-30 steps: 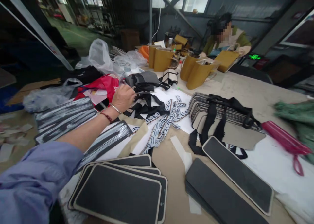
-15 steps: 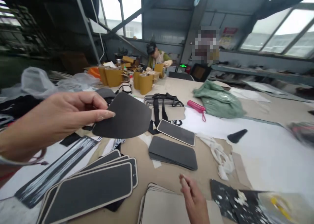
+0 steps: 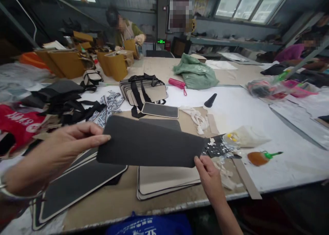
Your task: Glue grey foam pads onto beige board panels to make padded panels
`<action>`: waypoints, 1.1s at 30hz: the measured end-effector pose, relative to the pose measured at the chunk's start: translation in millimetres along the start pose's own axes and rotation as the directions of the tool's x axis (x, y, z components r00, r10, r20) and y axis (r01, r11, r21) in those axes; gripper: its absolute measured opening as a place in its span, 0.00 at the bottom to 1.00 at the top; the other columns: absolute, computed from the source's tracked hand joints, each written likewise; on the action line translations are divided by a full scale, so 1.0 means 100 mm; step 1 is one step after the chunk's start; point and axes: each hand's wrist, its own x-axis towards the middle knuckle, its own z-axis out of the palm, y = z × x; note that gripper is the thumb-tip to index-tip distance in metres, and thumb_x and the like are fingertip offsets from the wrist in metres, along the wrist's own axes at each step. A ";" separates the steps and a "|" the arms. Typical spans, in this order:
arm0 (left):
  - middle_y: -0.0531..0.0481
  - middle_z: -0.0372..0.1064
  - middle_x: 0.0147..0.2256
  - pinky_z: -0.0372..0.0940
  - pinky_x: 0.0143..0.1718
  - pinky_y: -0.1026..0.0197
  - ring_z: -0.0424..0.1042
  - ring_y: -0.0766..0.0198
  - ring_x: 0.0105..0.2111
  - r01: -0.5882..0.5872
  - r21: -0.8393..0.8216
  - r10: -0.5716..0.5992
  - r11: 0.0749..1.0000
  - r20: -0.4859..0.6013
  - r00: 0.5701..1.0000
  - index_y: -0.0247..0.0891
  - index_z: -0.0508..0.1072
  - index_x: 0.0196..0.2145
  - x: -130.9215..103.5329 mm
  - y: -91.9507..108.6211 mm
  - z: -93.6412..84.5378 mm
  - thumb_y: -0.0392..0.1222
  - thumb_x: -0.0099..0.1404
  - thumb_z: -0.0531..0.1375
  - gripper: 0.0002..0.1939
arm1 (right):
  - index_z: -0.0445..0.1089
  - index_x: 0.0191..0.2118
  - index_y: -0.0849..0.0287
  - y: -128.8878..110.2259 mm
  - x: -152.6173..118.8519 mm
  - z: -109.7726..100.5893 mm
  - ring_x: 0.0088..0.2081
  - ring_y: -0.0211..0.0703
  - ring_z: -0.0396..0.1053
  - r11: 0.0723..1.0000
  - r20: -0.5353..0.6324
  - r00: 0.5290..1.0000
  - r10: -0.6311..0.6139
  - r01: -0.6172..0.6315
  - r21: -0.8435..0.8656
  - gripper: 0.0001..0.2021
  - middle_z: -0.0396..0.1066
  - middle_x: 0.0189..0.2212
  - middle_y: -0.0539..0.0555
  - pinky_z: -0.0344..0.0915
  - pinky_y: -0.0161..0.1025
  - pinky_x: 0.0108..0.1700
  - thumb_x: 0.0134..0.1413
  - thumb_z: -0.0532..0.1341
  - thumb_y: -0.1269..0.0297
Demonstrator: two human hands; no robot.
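Observation:
A dark grey rounded rectangular panel point(image 3: 149, 145) is held up above the table, broad face toward me. My left hand point(image 3: 74, 142) pinches its left end between thumb and fingers. At the lower right corner, the fingertips of my right hand point(image 3: 209, 175) are closed on the same panel. Below it lies a stack of beige panels point(image 3: 167, 181) with dark edges. Dark panels with beige rims point(image 3: 82, 187) are piled at the lower left. Behind the held panel, other dark panels point(image 3: 164, 123) show partly, and a smaller beige-rimmed panel point(image 3: 160, 110) lies beyond them.
Bundled panels with black straps point(image 3: 146, 89), a pink pouch point(image 3: 177, 84) and a green plastic bag point(image 3: 197, 73) are farther back. At right are a glue-spattered dark board point(image 3: 218, 149) and an amber bottle point(image 3: 258, 158) with a green nozzle. A co-worker point(image 3: 131, 32) sits across the table.
My right hand has come up from over the beige stack and taken hold of the panel's right end. The panel now spans both hands, and the view has turned right and down.

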 end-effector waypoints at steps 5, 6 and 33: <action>0.56 0.58 0.18 0.54 0.24 0.66 0.57 0.70 0.21 0.379 -0.205 -0.319 0.902 0.275 0.907 0.36 0.64 0.18 -0.31 -0.96 0.73 0.56 0.41 0.64 0.21 | 0.70 0.25 0.58 0.64 -0.50 -0.24 0.30 0.45 0.65 0.975 0.048 0.994 0.102 -0.091 -0.201 0.21 0.68 0.25 0.54 0.62 0.38 0.34 0.49 0.54 0.45; 0.56 0.59 0.18 0.54 0.24 0.65 0.57 0.69 0.21 0.432 -0.241 -0.364 0.869 0.280 0.888 0.36 0.63 0.18 -0.38 -1.13 0.87 0.56 0.41 0.64 0.21 | 0.71 0.26 0.58 0.75 -0.57 -0.26 0.30 0.47 0.66 0.965 0.056 0.989 0.134 -0.118 -0.235 0.21 0.69 0.26 0.55 0.63 0.39 0.34 0.48 0.54 0.44; 0.57 0.56 0.14 0.52 0.22 0.65 0.56 0.68 0.18 0.343 -0.089 -0.353 0.935 -0.157 0.922 0.38 0.62 0.15 -0.40 -1.67 1.82 0.54 0.45 0.55 0.16 | 0.64 0.34 0.59 1.33 0.12 -0.28 0.31 0.49 0.69 0.904 0.206 0.953 0.222 -0.122 -0.410 0.24 0.70 0.28 0.56 0.63 0.43 0.36 0.44 0.51 0.41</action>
